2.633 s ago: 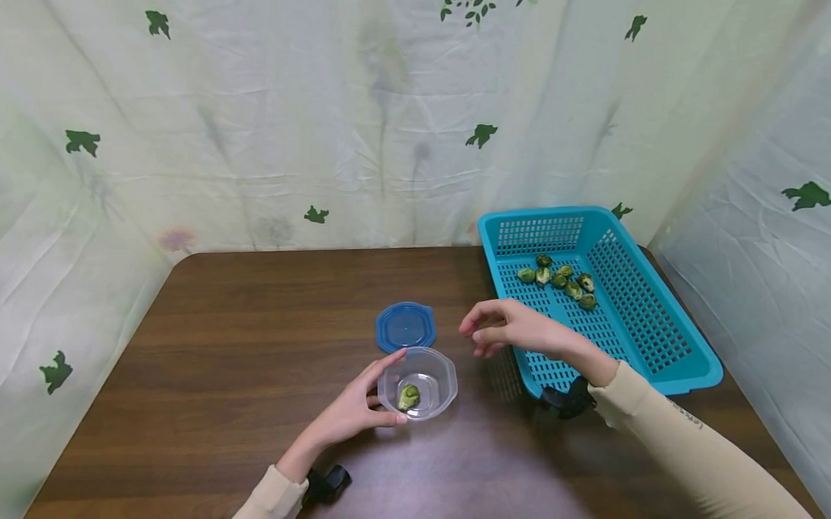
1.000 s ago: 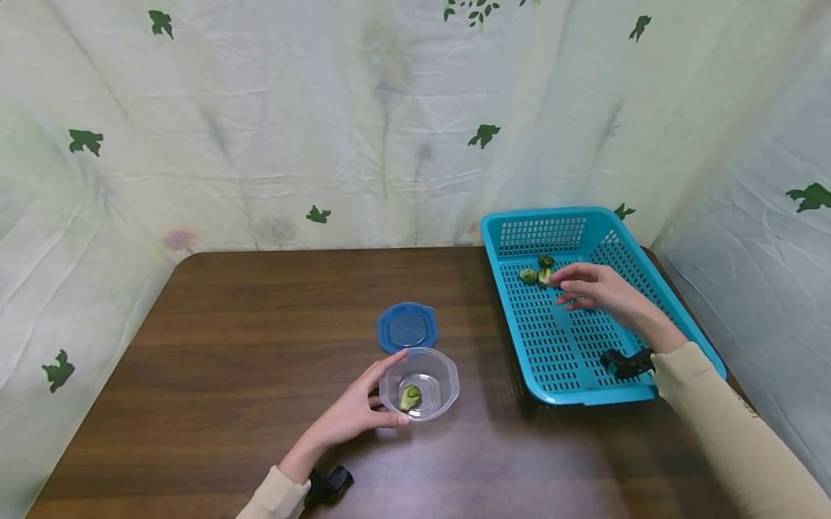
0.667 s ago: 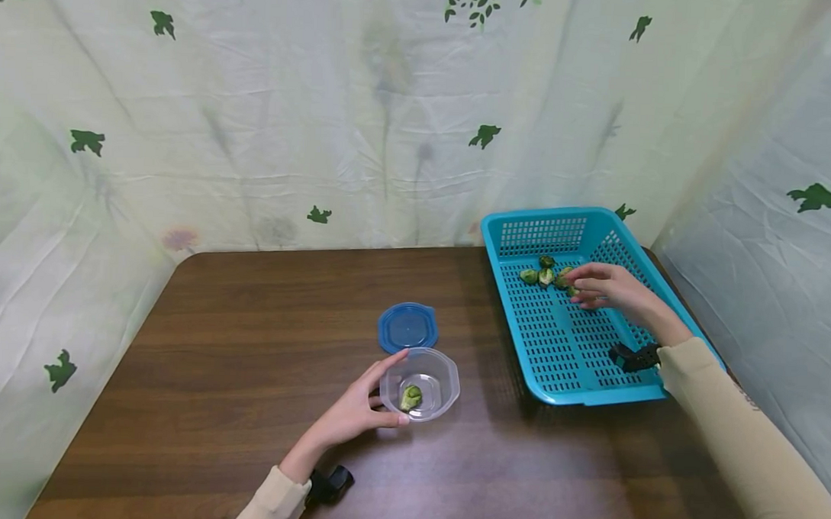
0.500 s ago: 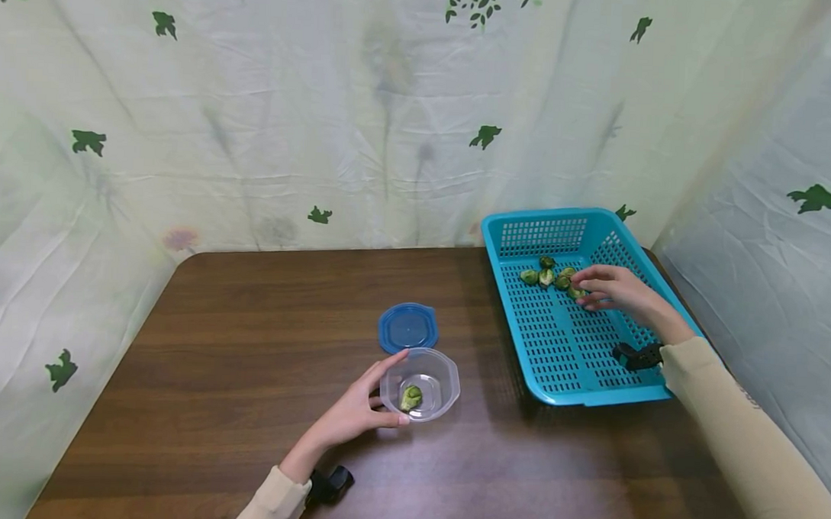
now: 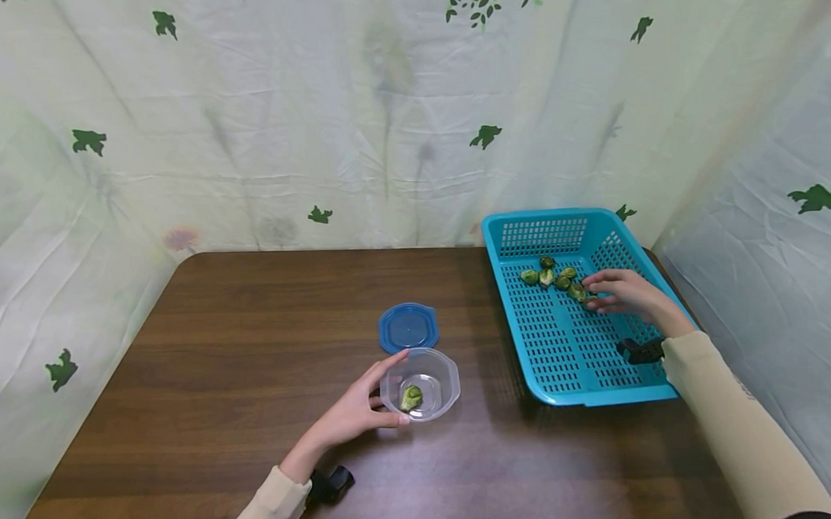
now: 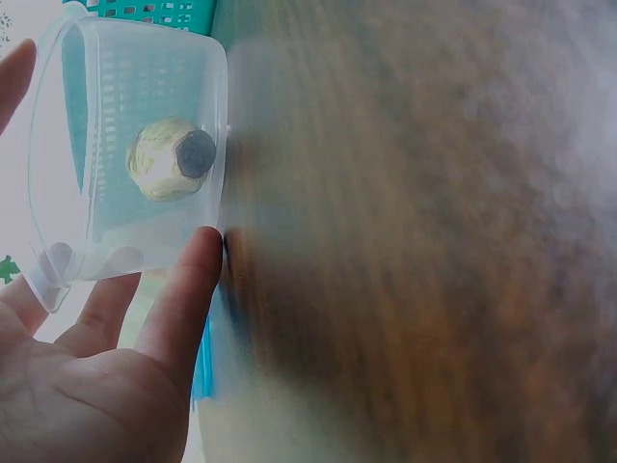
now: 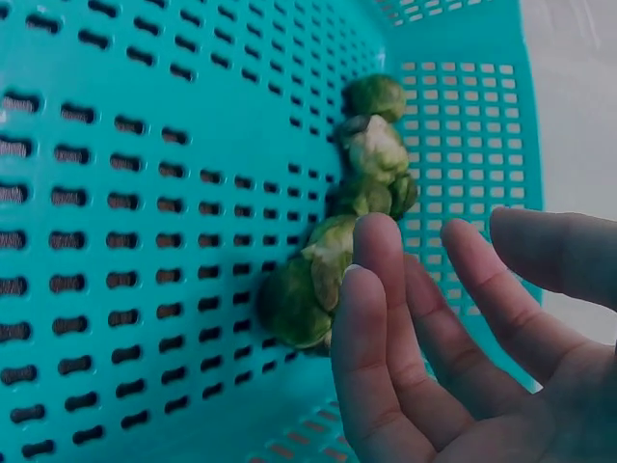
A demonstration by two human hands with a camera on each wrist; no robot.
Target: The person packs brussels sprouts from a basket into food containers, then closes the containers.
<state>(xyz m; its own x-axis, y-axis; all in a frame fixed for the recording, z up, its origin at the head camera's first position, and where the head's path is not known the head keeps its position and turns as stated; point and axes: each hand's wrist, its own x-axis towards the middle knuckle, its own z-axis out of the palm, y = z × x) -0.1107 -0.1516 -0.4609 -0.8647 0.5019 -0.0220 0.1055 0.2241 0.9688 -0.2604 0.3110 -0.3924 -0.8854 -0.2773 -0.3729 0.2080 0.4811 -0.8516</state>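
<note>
My left hand [image 5: 358, 403] holds a clear plastic container [image 5: 441, 386] by its left side, index finger and thumb spread along the rim. Inside it lies one Brussels sprout [image 5: 411, 397], whose cut end shows through the wall in the left wrist view. My right hand [image 5: 623, 293] is inside the blue basket [image 5: 515, 347], just over the right end of a cluster of Brussels sprouts [image 5: 562, 282]. In the right wrist view its fingers [image 7: 381, 270] are loosely bent beside the sprouts [image 7: 299, 304], with nothing visible between them. The hand partly hides the nearest sprouts.
A blue lid [image 5: 408, 326] lies flat on the brown wooden table [image 5: 268, 346], just behind the container. Pale cloth [image 5: 269, 117] with green leaf shapes hangs behind and on both sides. The basket stands at the table's right rear.
My right hand has moved from beside the container into the basket, then shifted slightly right along the sprouts, uncovering more of them. The left hand and container have stayed in place.
</note>
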